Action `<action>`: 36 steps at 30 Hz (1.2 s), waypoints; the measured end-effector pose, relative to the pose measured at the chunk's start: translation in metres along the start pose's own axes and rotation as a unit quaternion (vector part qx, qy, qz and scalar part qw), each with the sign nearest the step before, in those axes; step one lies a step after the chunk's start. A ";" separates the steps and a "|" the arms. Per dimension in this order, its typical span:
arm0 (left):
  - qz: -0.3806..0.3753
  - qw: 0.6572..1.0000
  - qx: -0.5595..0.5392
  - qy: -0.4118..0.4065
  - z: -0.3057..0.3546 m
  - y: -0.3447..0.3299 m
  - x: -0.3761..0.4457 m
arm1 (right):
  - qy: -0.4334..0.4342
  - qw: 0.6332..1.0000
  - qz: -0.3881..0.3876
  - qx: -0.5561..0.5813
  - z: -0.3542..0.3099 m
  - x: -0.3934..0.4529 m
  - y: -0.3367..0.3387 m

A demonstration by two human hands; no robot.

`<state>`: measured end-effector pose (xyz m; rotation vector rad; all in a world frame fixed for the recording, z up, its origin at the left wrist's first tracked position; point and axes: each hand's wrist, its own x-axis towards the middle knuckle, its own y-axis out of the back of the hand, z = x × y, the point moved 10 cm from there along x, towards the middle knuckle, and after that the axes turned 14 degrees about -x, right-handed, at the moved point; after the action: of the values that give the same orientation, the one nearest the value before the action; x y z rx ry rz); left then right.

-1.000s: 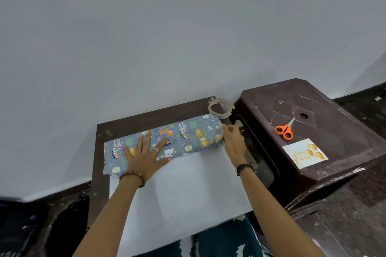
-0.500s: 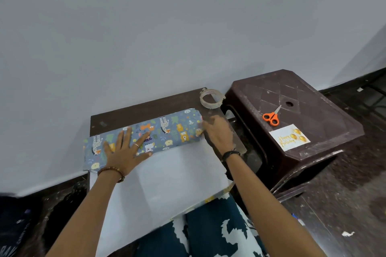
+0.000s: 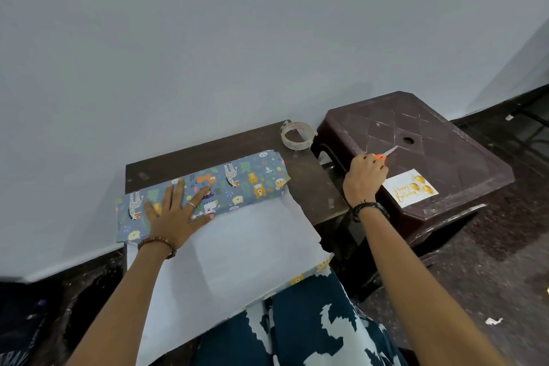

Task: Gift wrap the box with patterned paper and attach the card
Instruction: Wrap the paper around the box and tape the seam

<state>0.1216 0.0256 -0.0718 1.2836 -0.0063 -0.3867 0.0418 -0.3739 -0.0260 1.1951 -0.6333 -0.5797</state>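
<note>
The box (image 3: pixel 205 193) lies across the far half of the small dark table (image 3: pixel 208 151), already rolled once in the animal-print wrapping paper (image 3: pixel 237 246); its patterned side covers the top and near face, while the rest of the sheet runs white side up from the box's near edge toward 6 o'clock and droops over the table edge onto the person's lap. The left hand (image 3: pixel 175 214) rests flat on the wrapped top, fingers spread and straight, pinning the fold rather than gripping anything.

At about 2 o'clock from the box, on the brown plastic stool (image 3: pixel 445 140), the right hand (image 3: pixel 364 178) curls its fingers round the orange handles of the scissors (image 3: pixel 386 154), whose blades point away toward 1 o'clock. Whether the scissors are lifted off the stool I cannot tell.

The first wrap appears done, yet nothing looks fastened: no tape is visible on the seam, and both ends of the parcel are open or only loosely tucked. Probably the surplus sheet gets trimmed next. The tape roll (image 3: pixel 297 137) sits at the table's far right corner, at 1 o'clock from the box. The Happy Birthday card (image 3: pixel 411 192) lies unattached on the stool, just beside the right hand at 3 o'clock. Taping, end folds and card remain.
</note>
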 end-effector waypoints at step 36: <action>0.023 0.998 -0.004 -0.061 0.007 0.000 0.001 | 0.274 0.926 0.070 0.252 -0.108 -0.004 0.034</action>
<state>0.1208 0.0191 -0.0700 1.2481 -0.1374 -0.4240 0.1185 -0.2915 -0.0200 1.6909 -0.3851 0.0659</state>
